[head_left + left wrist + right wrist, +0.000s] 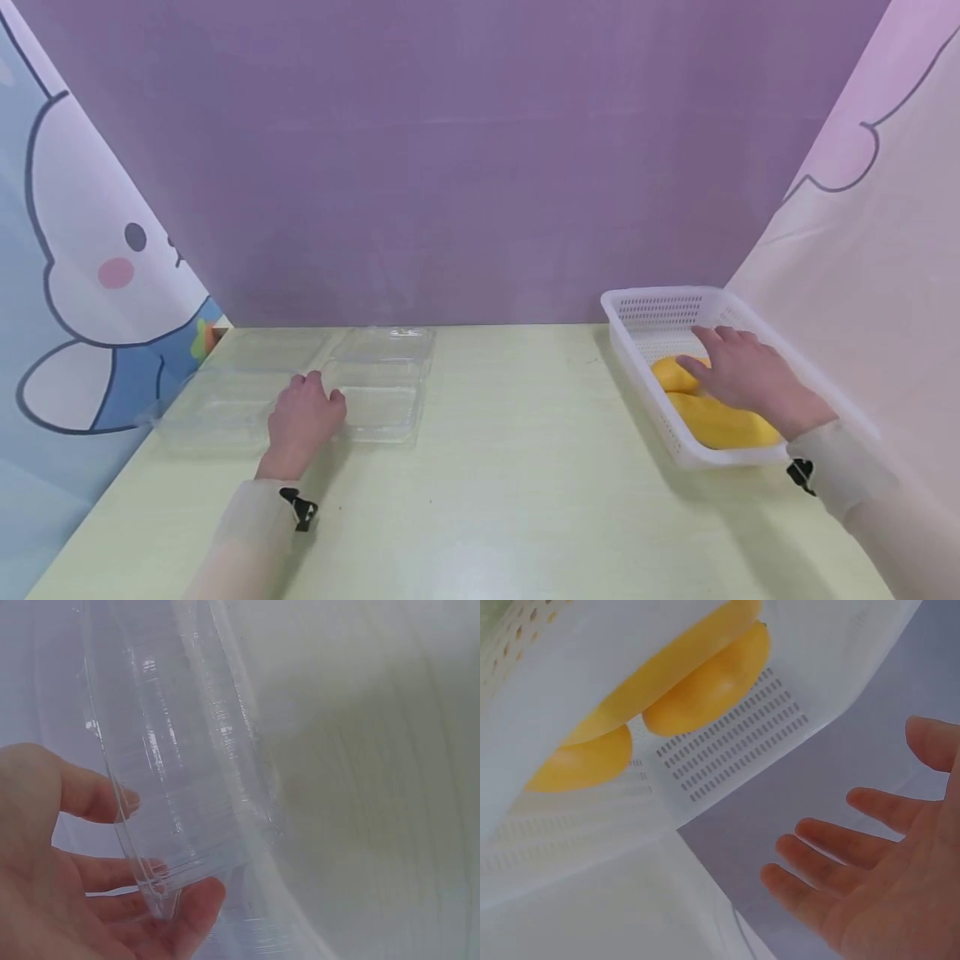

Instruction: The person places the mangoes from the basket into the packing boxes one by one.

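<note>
Two clear plastic clamshell boxes lie side by side on the table's left half, a left box and a right box, lids folded back. My left hand is between them, at the right box's near left side. In the left wrist view, thumb and fingers pinch the rim of a clear plastic box. My right hand hovers above a white perforated basket, fingers spread and holding nothing. Inside the basket lie yellow fruits, some rounded and one longer; the hand partly hides them.
The pale wooden table stretches between the boxes and the basket. Behind it rises a purple panel. Printed cloths stand at both sides, with a cartoon figure on the left one.
</note>
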`<state>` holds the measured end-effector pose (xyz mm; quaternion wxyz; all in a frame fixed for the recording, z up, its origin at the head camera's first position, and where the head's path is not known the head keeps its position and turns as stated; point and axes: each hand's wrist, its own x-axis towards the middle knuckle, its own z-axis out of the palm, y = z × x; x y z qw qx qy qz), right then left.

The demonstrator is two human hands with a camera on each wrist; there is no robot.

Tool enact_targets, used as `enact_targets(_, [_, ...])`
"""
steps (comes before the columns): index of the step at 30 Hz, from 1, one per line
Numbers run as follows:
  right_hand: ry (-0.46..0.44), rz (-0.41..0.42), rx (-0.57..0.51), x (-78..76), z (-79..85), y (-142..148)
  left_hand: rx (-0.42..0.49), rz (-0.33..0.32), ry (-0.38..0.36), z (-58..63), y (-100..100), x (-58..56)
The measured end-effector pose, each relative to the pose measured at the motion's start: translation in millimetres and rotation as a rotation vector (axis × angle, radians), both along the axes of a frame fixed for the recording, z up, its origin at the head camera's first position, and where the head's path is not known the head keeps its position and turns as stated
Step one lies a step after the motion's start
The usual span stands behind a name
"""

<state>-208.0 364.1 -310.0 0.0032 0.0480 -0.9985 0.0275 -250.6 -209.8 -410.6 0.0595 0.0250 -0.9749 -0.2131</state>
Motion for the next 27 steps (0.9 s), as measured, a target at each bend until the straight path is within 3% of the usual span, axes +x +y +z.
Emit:
enact_targets(7, [-0.071, -0.040, -0.098, -7.8, 0.0, 22, 0.028, 0.005, -0.022, -1.0, -2, -5.4])
enact_targets(18, [-0.141, -0.055, -0.211, -16.3, -4.6, 47, 0.134, 0.026, -0.127, 0.4, -4, -8.1])
enact_targets(27, [-0.201, -0.108, -0.247, -18.0, -7.9, 63, 0.157, 0.004, -0.163, 2.8, -3, -7.6])
